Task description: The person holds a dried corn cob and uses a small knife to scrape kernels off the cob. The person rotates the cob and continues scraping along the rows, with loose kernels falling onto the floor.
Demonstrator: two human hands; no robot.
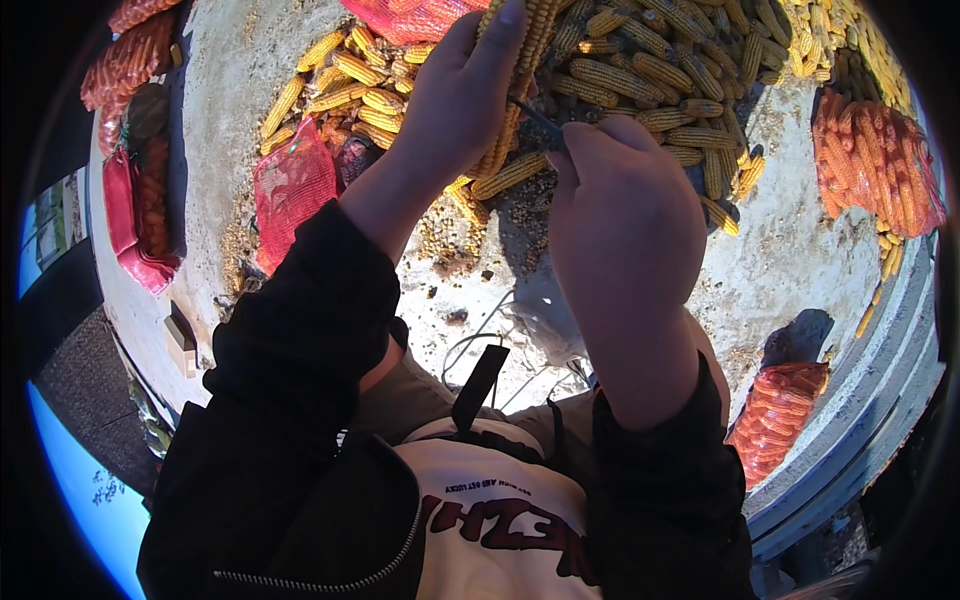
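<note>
My left hand (465,97) grips a yellow ear of corn (538,34) near the top of the view, its thumb lying along the kernels. Just to the right, my right hand (626,195) is closed around a thin dark tool (538,120), whose narrow tip meets the lower part of what the left hand holds. Whether it is a screwdriver or an awl cannot be told. Another ear (497,150) shows directly beneath the left hand; whether it is held is unclear. Beyond the hands lies a heap of corn ears (652,71).
A smaller corn pile (352,90) and a red mesh bag (295,184) lie left of the hands. Filled mesh sacks stand at right (870,157), lower right (780,420) and upper left (131,64). Loose kernels (450,232) scatter over the concrete. Steps (847,390) edge the right side.
</note>
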